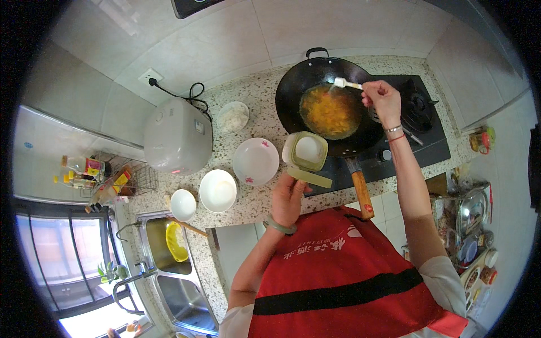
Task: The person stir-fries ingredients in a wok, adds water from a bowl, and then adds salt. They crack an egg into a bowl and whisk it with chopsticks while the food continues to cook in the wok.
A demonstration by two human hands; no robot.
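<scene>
My left hand (287, 198) is closed on a seasoning box (289, 151) by its flipped-back green lid (313, 178). White grains (308, 150) lie inside the box, which is beside the wok's near left rim. Over the black wok (289, 84), my right hand (384, 100) pinches a small white spoon (341, 83), its bowl above the food. Orange-yellow food in liquid (329, 112) sits in the wok; its kind cannot be told. Toward me points the wok's wooden handle (361, 188). A metal utensil (413, 135) lies partly hidden behind my right wrist.
The wok stands on a black gas stove (434, 146). Left of it are a floral bowl (256, 161), white bowls (218, 191), a dish of white food (233, 118) and a rice cooker (177, 138). Farther left are bottles (84, 166) and a sink (183, 298) with a yellow basket (177, 242).
</scene>
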